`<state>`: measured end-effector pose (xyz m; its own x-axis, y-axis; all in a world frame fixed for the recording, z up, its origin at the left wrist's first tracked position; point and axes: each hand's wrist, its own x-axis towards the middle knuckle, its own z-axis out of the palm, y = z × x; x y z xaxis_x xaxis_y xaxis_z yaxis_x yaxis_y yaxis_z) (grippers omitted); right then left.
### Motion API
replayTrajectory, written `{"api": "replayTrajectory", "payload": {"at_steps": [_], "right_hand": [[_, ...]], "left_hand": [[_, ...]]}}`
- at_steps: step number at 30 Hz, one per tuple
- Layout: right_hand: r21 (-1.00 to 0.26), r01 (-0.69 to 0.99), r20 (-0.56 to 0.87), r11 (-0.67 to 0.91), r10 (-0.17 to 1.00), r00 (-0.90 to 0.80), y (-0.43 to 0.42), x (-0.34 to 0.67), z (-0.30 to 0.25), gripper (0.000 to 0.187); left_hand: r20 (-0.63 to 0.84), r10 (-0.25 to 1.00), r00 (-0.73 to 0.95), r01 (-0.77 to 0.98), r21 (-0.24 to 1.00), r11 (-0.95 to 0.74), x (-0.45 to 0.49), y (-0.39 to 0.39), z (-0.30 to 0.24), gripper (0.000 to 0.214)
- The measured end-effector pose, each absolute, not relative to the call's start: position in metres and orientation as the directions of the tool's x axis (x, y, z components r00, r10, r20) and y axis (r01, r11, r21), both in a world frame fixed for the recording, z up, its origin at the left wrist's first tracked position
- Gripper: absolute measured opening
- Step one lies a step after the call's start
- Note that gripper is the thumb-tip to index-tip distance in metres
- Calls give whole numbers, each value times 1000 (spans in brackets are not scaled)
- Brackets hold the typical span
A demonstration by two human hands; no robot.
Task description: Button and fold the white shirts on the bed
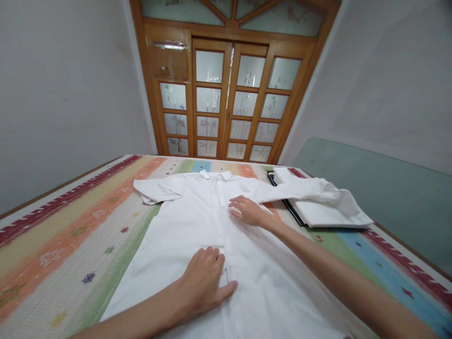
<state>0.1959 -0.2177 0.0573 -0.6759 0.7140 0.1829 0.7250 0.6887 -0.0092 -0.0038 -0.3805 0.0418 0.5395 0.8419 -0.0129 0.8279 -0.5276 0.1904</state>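
A white short-sleeved button-front shirt (176, 228) lies spread out, its collar at the far end and its front placket running down the middle. My left hand (206, 282) rests on the lower front beside the placket, thumb apart and fingertips bent down out of sight. Farther up, on the right side of the chest, is my right hand (249, 211), with its fingers stretched out and apart, touching or just above the cloth. The left-hand sleeve lies flat on the bed cover. On the other side, the sleeve stretches over a stack of folded white clothes (314, 212).
A striped, flower-patterned cover (116, 226) lies under everything. Black fabric edges (294, 212) show beneath the folded stack. A pale green panel (384, 183) stands along the right edge. Beyond the far edge are wooden doors with glass panes (226, 94), between plain walls.
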Motion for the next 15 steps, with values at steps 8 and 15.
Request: {"api": "replayTrajectory", "payload": {"at_steps": [8,15], "right_hand": [[-129,760,57,637,770,-636,-198,147,31,44],[-149,794,76,590,807,-585,-192,148,17,52]], "left_hand": [[-127,917,378,923,130,-363,0,-388,40,40],[-191,896,401,912,170,-372,6,-405,47,46]]}}
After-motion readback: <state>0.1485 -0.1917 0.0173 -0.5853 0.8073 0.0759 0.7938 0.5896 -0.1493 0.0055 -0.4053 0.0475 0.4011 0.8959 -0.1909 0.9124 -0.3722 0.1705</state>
